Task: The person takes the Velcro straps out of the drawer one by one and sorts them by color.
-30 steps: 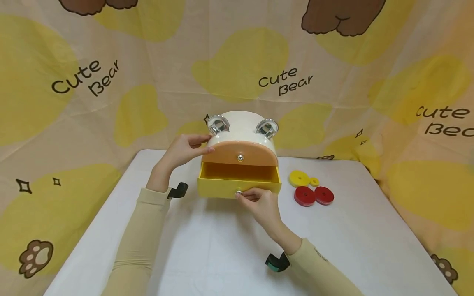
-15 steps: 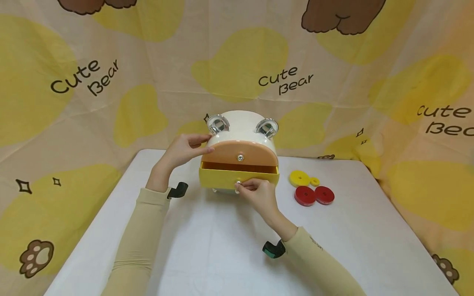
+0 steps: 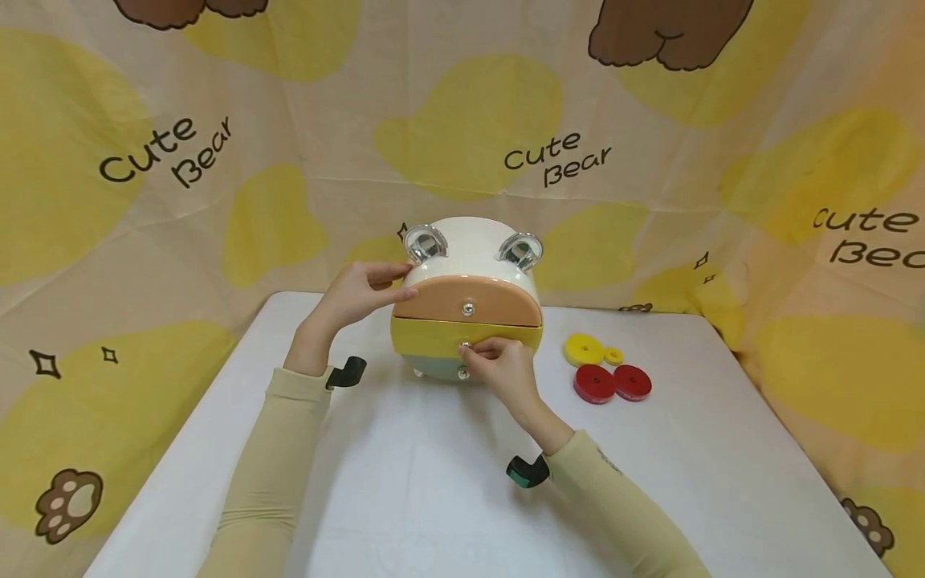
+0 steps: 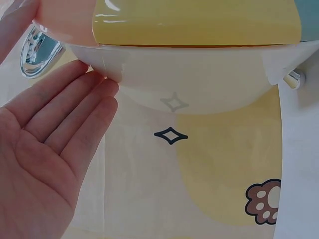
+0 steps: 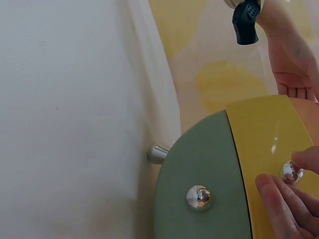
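A small drawer cabinet (image 3: 473,241) with a rounded white shell and two silver ears stands on the white table. Its front carries an orange drawer (image 3: 433,297), a yellow drawer (image 3: 422,337) and a green drawer (image 5: 199,159), all pushed in. My right hand (image 3: 507,376) pinches the silver knob (image 5: 290,173) of the yellow drawer between thumb and fingers. Up at the cabinet's left side is my left hand (image 3: 357,293), its thumb on the orange front. In the left wrist view its straight fingers (image 4: 70,112) touch the white shell.
On the right of the table (image 3: 433,482) lie two red discs (image 3: 595,384), a larger yellow disc (image 3: 583,349) and a small yellow ring (image 3: 613,356). A printed cloth (image 3: 462,104) hangs close behind the cabinet.
The yellow drawer has gone from partly pulled out to flush with the front, my right hand moving away from me with its knob. The left hand has stayed in place.
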`<state>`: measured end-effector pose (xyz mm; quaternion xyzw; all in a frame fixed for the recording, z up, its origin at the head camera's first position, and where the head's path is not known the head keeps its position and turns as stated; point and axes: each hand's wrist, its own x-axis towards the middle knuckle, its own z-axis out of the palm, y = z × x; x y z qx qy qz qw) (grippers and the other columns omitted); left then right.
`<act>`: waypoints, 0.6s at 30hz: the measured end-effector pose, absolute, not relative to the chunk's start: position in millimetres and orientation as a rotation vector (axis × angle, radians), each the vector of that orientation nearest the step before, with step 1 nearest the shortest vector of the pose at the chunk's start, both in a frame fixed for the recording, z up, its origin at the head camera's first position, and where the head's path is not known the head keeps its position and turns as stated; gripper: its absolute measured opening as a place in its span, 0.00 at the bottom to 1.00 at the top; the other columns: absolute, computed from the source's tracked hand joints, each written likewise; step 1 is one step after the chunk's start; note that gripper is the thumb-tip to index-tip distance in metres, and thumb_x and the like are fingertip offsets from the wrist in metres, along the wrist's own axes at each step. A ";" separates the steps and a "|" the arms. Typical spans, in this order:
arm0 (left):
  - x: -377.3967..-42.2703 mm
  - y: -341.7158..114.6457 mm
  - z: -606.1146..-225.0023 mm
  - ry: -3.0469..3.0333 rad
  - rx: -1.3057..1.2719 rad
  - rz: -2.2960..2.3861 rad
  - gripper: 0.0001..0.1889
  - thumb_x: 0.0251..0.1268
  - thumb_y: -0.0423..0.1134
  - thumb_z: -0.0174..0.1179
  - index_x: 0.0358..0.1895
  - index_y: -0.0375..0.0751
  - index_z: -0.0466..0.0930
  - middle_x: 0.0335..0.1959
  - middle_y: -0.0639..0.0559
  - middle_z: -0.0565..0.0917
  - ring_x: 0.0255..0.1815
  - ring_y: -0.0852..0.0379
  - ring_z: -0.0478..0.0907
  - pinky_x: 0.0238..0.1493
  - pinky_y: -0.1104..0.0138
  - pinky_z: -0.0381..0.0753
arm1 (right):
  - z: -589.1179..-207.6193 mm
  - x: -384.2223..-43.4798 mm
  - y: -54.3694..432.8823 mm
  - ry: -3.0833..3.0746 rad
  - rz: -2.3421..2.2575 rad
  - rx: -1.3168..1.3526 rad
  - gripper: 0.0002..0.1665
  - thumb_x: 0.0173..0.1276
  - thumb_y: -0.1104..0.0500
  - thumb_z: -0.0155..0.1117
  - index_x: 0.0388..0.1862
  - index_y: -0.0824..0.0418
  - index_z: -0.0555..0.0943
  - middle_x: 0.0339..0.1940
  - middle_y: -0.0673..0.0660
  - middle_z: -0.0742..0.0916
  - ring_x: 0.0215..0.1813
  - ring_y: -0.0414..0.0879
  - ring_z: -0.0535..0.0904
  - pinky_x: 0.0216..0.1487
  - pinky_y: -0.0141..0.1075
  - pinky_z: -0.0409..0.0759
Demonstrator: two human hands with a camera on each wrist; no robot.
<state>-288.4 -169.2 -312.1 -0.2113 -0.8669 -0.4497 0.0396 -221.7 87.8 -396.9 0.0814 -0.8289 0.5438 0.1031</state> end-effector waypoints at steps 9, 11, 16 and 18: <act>-288.4 -170.4 -311.4 -2.653 -0.652 -1.379 0.31 0.50 0.59 0.69 0.58 0.49 0.80 0.58 0.52 0.80 0.60 0.49 0.76 0.62 0.59 0.76 | -394.1 -226.3 85.7 -2.449 1.643 0.180 0.14 0.55 0.51 0.74 0.26 0.62 0.87 0.19 0.55 0.87 0.25 0.52 0.85 0.26 0.32 0.84; -288.2 -170.4 -310.9 -2.654 -0.647 -1.376 0.32 0.49 0.59 0.69 0.58 0.49 0.80 0.58 0.52 0.80 0.60 0.49 0.76 0.62 0.59 0.76 | -394.6 -226.6 85.5 -2.440 1.641 0.187 0.14 0.55 0.51 0.74 0.26 0.62 0.87 0.20 0.55 0.87 0.24 0.51 0.85 0.26 0.32 0.84; -287.0 -169.8 -311.2 -2.662 -0.629 -1.359 0.32 0.49 0.61 0.68 0.57 0.51 0.80 0.58 0.53 0.80 0.59 0.49 0.77 0.61 0.59 0.76 | -403.7 -224.1 86.2 -2.391 1.562 0.267 0.13 0.56 0.50 0.73 0.28 0.60 0.86 0.23 0.52 0.87 0.26 0.42 0.83 0.29 0.29 0.83; -286.1 -169.4 -311.6 -2.666 -0.625 -1.355 0.32 0.49 0.60 0.68 0.57 0.51 0.80 0.58 0.53 0.80 0.58 0.50 0.77 0.60 0.59 0.77 | -410.0 -221.2 86.5 -2.350 1.536 0.315 0.12 0.56 0.52 0.73 0.30 0.59 0.85 0.26 0.51 0.88 0.29 0.40 0.83 0.31 0.28 0.83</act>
